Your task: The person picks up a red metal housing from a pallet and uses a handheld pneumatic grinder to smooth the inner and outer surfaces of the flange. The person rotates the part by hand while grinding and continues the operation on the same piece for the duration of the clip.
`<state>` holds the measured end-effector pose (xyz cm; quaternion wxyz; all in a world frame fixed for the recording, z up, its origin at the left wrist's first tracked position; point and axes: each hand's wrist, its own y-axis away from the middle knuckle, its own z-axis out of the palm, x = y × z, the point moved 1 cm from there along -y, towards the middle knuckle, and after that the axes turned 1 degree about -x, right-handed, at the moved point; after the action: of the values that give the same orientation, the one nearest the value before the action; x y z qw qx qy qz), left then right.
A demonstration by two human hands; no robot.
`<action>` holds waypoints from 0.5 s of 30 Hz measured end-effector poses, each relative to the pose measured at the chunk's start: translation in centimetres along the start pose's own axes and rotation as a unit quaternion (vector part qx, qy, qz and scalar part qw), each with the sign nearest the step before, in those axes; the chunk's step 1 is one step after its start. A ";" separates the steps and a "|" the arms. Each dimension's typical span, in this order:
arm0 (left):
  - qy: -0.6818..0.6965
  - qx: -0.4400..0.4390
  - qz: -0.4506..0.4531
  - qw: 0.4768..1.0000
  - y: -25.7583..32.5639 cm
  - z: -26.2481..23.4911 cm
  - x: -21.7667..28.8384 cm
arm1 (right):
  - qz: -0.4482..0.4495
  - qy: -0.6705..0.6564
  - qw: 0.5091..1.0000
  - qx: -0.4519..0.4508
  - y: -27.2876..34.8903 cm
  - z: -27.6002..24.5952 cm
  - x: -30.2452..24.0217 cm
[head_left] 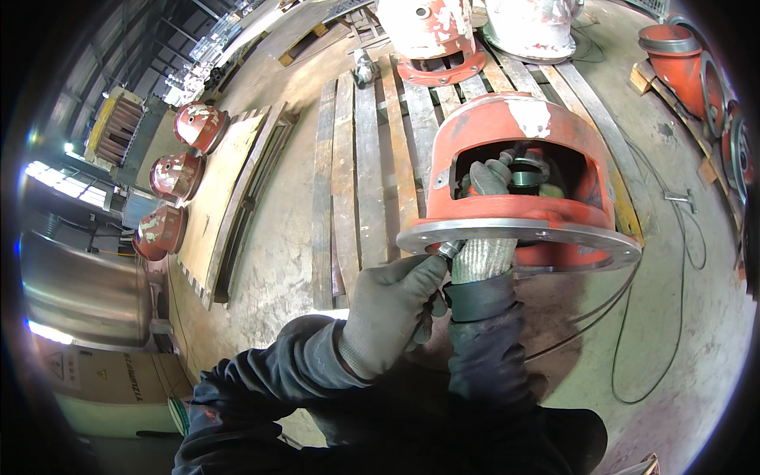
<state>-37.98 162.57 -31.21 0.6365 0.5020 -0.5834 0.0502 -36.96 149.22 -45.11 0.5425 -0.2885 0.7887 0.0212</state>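
A red-painted bell-shaped metal casting (514, 119) with patches of pale filler rests on a slatted wooden pallet (368, 182). Its bare metal flange (443, 235) faces me, and a wide window is cut in its side. My right hand (489, 179), in a grey glove, reaches in past the flange and shows through the window. Its fingers are closed round something with a small metal end; the rest is hidden. Just outside the flange's near edge, my left hand (396, 305), also gloved, pinches a small metal fitting (450, 249). Inside the casting sits a round metal bore (526, 172).
More castings, one red and white (431, 39) and one whitish (529, 28), stand farther back. Several red domes (178, 176) line a plywood-topped pallet (226, 174) at left. Red pipe elbows (673, 59) are at right. A thin hose (682, 317) loops across the floor beside a T-shaped tool (682, 199).
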 end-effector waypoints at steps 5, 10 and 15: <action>0.004 0.002 0.013 1.000 0.1 0.1 -0.3 | -0.061 0.020 0.997 0.042 -0.8 2.8 1.4; -0.011 -0.005 0.023 1.000 0.1 0.1 -0.3 | -0.055 0.147 0.987 0.041 -0.5 4.2 3.4; -0.015 -0.015 0.044 0.999 0.2 -0.1 -0.1 | -0.108 -0.007 0.994 0.020 -0.2 1.6 5.2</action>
<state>-38.04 162.82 -31.18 0.6322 0.4671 -0.6151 0.0623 -36.82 147.37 -50.23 0.5525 -0.3614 0.7494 -0.0512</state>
